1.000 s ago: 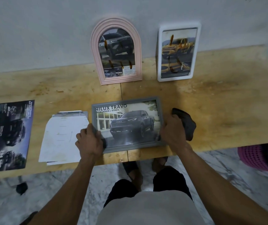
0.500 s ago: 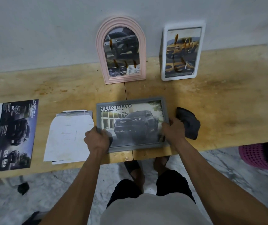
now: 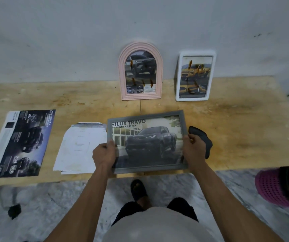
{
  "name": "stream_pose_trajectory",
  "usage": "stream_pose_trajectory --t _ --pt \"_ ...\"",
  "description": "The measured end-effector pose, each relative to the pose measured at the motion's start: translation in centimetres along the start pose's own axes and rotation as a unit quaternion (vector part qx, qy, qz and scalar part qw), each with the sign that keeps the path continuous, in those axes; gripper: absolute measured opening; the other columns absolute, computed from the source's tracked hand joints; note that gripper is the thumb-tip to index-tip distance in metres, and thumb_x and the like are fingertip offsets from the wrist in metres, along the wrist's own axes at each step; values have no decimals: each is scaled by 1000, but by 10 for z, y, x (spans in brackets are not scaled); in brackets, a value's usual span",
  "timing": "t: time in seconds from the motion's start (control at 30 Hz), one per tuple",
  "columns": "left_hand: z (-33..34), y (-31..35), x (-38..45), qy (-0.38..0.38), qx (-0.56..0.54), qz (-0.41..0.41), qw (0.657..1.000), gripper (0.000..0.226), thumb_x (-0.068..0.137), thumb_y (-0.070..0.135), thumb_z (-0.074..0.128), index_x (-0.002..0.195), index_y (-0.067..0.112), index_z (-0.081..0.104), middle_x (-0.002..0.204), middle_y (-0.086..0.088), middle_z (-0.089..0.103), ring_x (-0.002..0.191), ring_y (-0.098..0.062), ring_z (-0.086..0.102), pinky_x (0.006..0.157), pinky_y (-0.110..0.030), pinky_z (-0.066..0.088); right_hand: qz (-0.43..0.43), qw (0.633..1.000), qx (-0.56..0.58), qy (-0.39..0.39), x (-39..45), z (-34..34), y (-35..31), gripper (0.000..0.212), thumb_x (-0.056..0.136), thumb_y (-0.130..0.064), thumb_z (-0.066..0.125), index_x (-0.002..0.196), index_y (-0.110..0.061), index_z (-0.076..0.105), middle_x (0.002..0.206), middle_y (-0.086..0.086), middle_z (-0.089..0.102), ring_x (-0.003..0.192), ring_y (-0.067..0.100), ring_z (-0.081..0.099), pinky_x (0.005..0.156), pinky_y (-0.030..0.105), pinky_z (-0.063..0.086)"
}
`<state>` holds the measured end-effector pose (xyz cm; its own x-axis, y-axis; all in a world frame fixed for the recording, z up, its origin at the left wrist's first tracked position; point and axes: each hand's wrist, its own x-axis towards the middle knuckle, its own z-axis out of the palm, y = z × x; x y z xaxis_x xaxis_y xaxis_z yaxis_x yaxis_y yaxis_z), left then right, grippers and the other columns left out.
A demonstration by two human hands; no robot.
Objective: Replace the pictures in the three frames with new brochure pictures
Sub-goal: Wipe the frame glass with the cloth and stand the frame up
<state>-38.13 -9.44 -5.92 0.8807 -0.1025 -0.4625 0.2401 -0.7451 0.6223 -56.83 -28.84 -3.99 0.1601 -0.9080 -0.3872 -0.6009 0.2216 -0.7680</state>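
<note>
Grey rectangular picture frame with dark truck brochure picture (image 3: 147, 140) at centre, near front edge of worn wooden table (image 3: 236, 123). Left hand (image 3: 104, 154) clamped on frame's left edge, right hand (image 3: 194, 147) clamped on right edge. Pink arched frame (image 3: 140, 48) and white rectangular frame (image 3: 178, 75) upper centre, leaning on wall. Black cloth (image 3: 205, 137) just right of right hand. Stack of white sheets (image 3: 79, 147) and dark brochure page (image 3: 26, 142) at left

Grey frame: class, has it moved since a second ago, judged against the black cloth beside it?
Yes. The grey frame, gripped by the left hand and right hand, has tipped up off the table; the black cloth stayed put.
</note>
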Motion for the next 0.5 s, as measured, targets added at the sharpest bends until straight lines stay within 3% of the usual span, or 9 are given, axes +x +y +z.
stream_pose_trajectory --t 0.1,0.2,0.27,0.33,0.4,0.5 --pt "-15 2 -13 18 -45 -14 999 54 102 49 39 77 5 59 81 -9 59 87 -33 56 80 -37 42 7 1000 24 -8 -7 -7 2 31 101 -28 50 123 -8 60 95 8 65 70 16 57 52 27 42" --pt "-31 -4 -30 48 -78 -8 996 55 100 49 43 68 5 54 76 -15 61 88 -39 60 77 -41 46 17 997 71 -32 -28 -14 5 26 101 -25 50 121 -11 58 86 -2 61 70 15 57 68 41 53" --pt "-39 -14 -41 70 -108 -8 992 51 98 48 50 65 9 49 89 -31 63 95 -46 60 82 -48 50 22 994 100 -42 -45 -18 11 24 101 -28 50 109 -7 60 84 6 62 73 23 60 73 45 53" --pt "-48 -25 -53 81 -119 -8 990 50 96 46 53 61 11 47 83 -32 60 92 -45 61 76 -48 49 16 994 100 -34 -58 -16 24 33 100 -34 49 100 -4 64 91 19 63 83 35 62 77 51 53" --pt "-58 -37 -65 90 -124 -12 988 50 95 45 54 64 6 55 72 -17 57 79 -35 57 68 -37 41 9 995 87 -41 -71 -13 37 34 100 -36 47 89 -8 64 86 17 63 82 36 62 70 47 53" --pt "-71 -59 -78 93 -136 -31 986 51 95 48 54 74 2 62 78 -11 62 73 -27 52 70 -35 41 14 995 80 -53 -92 -12 47 33 101 -32 46 75 -13 55 73 9 55 70 29 54 61 37 37"
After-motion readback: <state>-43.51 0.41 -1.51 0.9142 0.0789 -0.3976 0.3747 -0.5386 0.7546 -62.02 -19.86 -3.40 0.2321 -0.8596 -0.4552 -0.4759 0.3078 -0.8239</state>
